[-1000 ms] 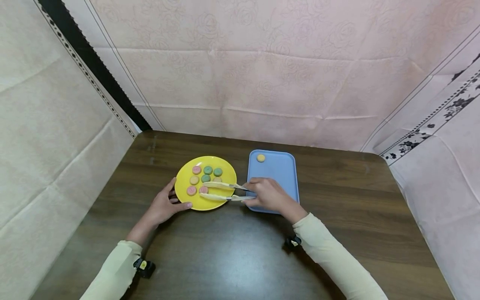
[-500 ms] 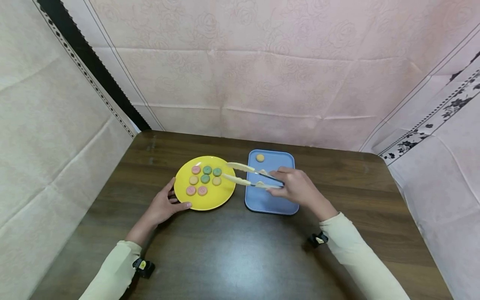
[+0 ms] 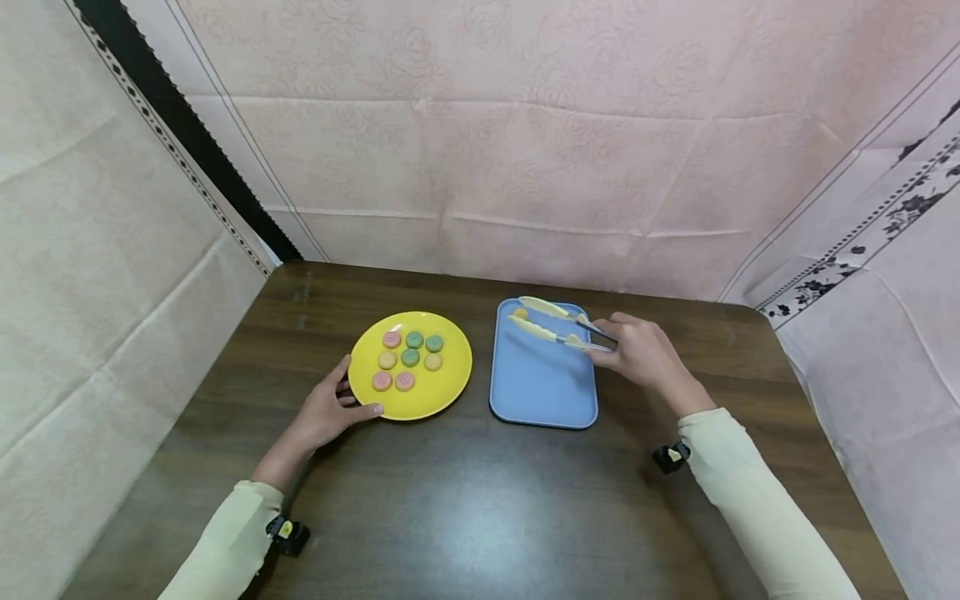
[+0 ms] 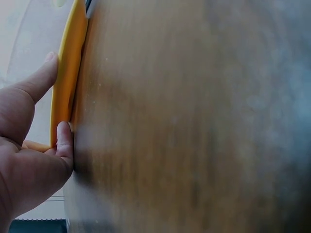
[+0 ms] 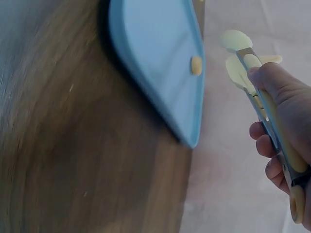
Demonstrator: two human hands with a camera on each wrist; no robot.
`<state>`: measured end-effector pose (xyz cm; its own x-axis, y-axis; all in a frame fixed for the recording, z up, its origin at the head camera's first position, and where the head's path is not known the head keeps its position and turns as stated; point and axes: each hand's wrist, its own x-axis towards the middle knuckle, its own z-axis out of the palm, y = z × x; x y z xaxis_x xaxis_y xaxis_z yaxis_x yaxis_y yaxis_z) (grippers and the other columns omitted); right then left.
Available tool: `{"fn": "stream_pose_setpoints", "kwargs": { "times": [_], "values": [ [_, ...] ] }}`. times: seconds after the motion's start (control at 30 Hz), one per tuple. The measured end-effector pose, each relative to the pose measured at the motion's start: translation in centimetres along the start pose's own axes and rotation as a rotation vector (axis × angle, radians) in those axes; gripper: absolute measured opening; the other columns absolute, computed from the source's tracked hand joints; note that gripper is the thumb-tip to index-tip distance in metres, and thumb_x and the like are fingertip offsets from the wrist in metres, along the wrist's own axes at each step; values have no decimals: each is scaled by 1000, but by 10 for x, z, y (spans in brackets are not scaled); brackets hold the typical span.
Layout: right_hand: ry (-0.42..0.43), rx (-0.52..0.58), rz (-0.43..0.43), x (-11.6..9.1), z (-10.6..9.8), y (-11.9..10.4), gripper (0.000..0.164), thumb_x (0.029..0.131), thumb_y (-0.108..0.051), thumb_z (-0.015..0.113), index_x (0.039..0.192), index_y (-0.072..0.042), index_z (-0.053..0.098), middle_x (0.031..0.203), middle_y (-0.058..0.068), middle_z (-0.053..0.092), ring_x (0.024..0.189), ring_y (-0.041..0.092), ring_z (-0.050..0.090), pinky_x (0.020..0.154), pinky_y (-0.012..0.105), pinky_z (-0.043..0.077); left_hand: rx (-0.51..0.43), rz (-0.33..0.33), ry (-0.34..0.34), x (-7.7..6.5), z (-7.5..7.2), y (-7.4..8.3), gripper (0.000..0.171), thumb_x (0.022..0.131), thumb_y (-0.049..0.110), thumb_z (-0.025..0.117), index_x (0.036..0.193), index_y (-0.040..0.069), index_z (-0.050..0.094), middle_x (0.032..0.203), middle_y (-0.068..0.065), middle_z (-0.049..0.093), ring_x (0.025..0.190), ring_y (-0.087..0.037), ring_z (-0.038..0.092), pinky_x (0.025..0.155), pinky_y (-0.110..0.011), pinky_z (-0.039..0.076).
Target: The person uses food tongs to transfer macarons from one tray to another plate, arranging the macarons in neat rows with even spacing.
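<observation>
My left hand (image 3: 326,414) holds the left edge of a round yellow plate (image 3: 450,387), thumb and fingers at the rim. On the plate lie several small cookie-like discs: pink (image 3: 382,381), green (image 3: 409,357) and yellow (image 3: 432,362). My right hand (image 3: 637,350) grips metal tongs (image 3: 543,307) with cream tips, held over the far part of a blue tray (image 3: 543,387). The tongs' arms stand apart with nothing between them in the right wrist view. A single yellow disc (image 5: 196,65) lies on the tray near its far edge, partly covered by the tongs in the head view.
Plate and tray stand side by side on a dark wooden table (image 3: 465,492), a narrow gap between them. Pale patterned cloth (image 3: 480,167) hangs behind the table's far edge. More cloth borders both sides.
My right hand has carried the tongs from over the plate to the right and away, above the tray's far end. The left hand and the plate have stayed put.
</observation>
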<state>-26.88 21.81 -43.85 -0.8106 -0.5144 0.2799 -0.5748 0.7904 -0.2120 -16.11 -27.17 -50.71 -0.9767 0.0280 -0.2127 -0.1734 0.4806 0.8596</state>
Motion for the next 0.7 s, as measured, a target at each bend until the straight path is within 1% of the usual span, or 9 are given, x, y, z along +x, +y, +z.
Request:
{"fn": "stream_pose_setpoints", "kwargs": {
  "times": [0.07, 0.2, 0.27, 0.53, 0.7],
  "values": [
    [-22, 0, 23, 0, 2, 6, 53, 86, -34, 84, 122, 5, 73, 93, 15, 69, 67, 19, 55, 59, 37, 51, -2, 1, -1, 0, 0, 0, 116, 88, 29, 84, 164, 3, 0, 145, -30, 46, 128, -42, 57, 95, -38, 56],
    [-66, 16, 66, 2, 7, 14, 54, 87, -34, 83, 123, 5, 72, 91, 15, 68, 67, 20, 52, 58, 34, 45, -8, 10, -4, 1, 0, -1, 116, 88, 28, 84, 163, 2, -1, 144, -30, 47, 128, -43, 57, 93, -35, 57],
    [-82, 19, 80, 3, 10, 17, 54, 87, -34, 82, 123, 4, 72, 91, 15, 68, 68, 20, 52, 58, 34, 44, -10, 13, -3, 1, 0, -1, 116, 87, 27, 84, 163, 2, 0, 144, -31, 47, 128, -43, 58, 93, -34, 57],
    [-95, 14, 89, 9, 21, 21, 55, 87, -38, 81, 123, 3, 72, 97, 15, 70, 74, 23, 58, 67, 43, 54, -6, 21, 1, 2, 0, -1, 117, 87, 27, 85, 163, 1, 0, 144, -31, 47, 127, -43, 58, 94, -37, 57],
    [-126, 37, 118, 11, 25, 21, 56, 88, -38, 81, 124, 4, 71, 97, 16, 70, 74, 22, 56, 67, 42, 53, -3, 17, 3, 2, 0, -2, 117, 87, 29, 85, 163, 1, 1, 144, -31, 48, 127, -42, 58, 94, -37, 57]
  ]
}}
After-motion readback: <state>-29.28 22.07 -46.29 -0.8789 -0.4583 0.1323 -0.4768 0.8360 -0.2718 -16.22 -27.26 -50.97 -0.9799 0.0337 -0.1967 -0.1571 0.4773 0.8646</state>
